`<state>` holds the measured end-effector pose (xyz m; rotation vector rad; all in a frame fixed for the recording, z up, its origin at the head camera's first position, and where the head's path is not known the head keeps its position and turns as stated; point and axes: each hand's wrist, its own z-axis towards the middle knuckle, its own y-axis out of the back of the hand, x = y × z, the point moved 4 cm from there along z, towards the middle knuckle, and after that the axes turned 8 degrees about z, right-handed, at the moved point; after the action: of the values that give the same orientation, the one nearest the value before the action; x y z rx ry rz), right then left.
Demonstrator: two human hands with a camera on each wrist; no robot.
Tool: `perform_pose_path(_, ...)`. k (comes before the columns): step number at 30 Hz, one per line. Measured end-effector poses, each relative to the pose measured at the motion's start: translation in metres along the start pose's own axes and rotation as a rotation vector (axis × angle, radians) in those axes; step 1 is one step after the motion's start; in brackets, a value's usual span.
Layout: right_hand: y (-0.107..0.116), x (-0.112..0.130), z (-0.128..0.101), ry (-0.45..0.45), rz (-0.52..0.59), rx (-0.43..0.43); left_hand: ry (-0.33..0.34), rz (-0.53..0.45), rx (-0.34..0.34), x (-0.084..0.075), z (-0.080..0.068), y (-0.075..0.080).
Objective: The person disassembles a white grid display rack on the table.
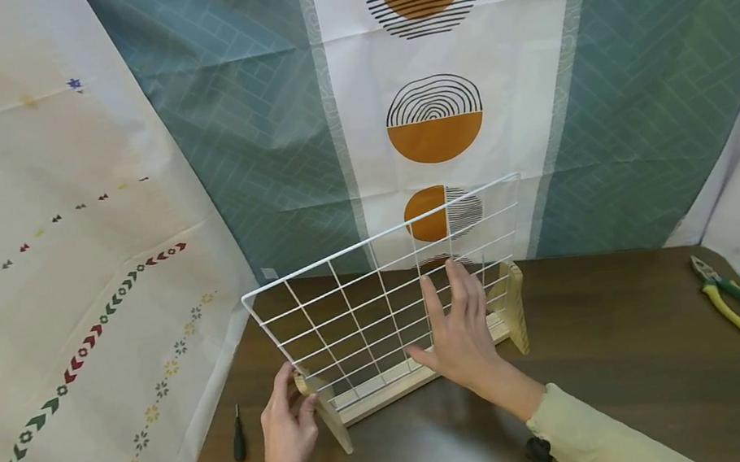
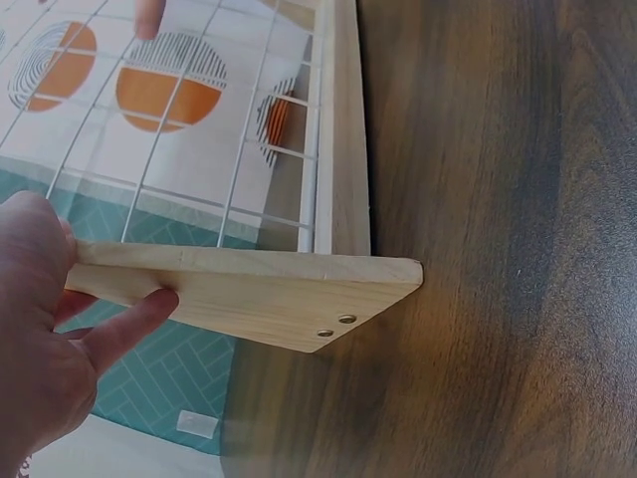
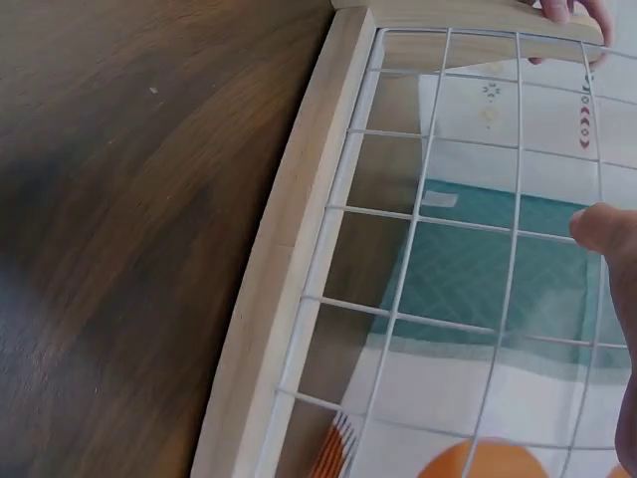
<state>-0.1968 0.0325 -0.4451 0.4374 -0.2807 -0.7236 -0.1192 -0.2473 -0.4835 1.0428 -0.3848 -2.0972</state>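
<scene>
Keeping the left end (image 1: 332, 420) firmly held while the grid (image 1: 387, 292) is guided with gentle, even force would seem best. The grid is set between the left end and the right end (image 1: 515, 306), along the base (image 1: 398, 389) on the desk (image 1: 607, 354). Near its top, the left end is pinched by the left hand (image 1: 289, 425); the right hand (image 1: 465, 336) is spread wide at the grid, but whether the wires are touched cannot be told.

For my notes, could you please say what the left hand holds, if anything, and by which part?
Left hand: the left wooden panel, by its upper end.
</scene>
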Motion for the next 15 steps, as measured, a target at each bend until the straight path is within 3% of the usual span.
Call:
perform_pose_path(5, -0.011, 0.005, 0.003, -0.055, -0.057, -0.045, -0.008, 0.016, -0.01, 0.001, -0.001, 0.0)
perform_pose_path(15, -0.024, 0.008, 0.007, -0.218, -0.043, -0.07, -0.026, 0.014, -0.021, 0.002, -0.001, -0.001)
